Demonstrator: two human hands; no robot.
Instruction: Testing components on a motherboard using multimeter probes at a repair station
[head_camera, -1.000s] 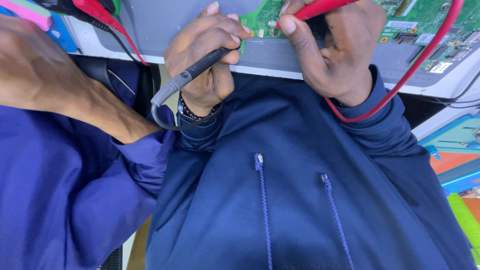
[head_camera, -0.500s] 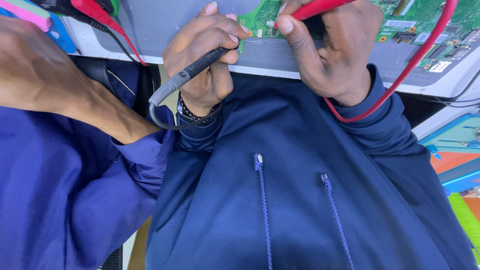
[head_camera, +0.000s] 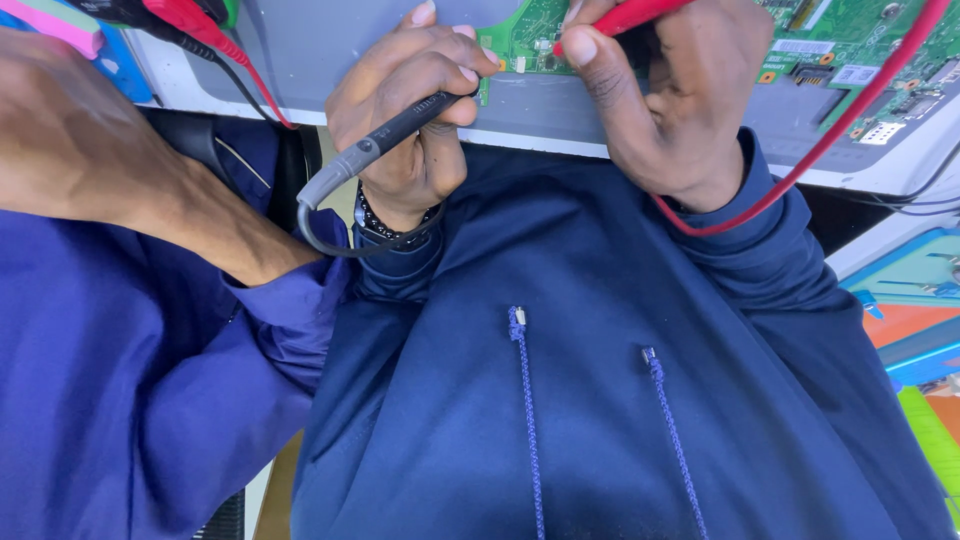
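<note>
My left hand (head_camera: 415, 105) grips a black test probe (head_camera: 385, 140) like a pen, its tip resting at the edge of a green circuit board (head_camera: 850, 45). A black lead loops down from the probe past my wrist. My right hand (head_camera: 670, 95) holds a red test probe (head_camera: 625, 18) against the same board. Its red lead (head_camera: 800, 165) curves around my right wrist and up to the top right. The board lies on a grey mat (head_camera: 330, 50) on the white table edge. My dark blue hoodie fills the lower view.
Another person's bare forearm (head_camera: 110, 165) and blue sleeve (head_camera: 120, 390) reach in from the left. Red and black plugs with leads (head_camera: 190, 20) sit at the top left. Blue, orange and green trays (head_camera: 915, 320) lie at the right edge.
Both hands have kept their grips and barely shifted. The black probe has tilted slightly in my left hand.
</note>
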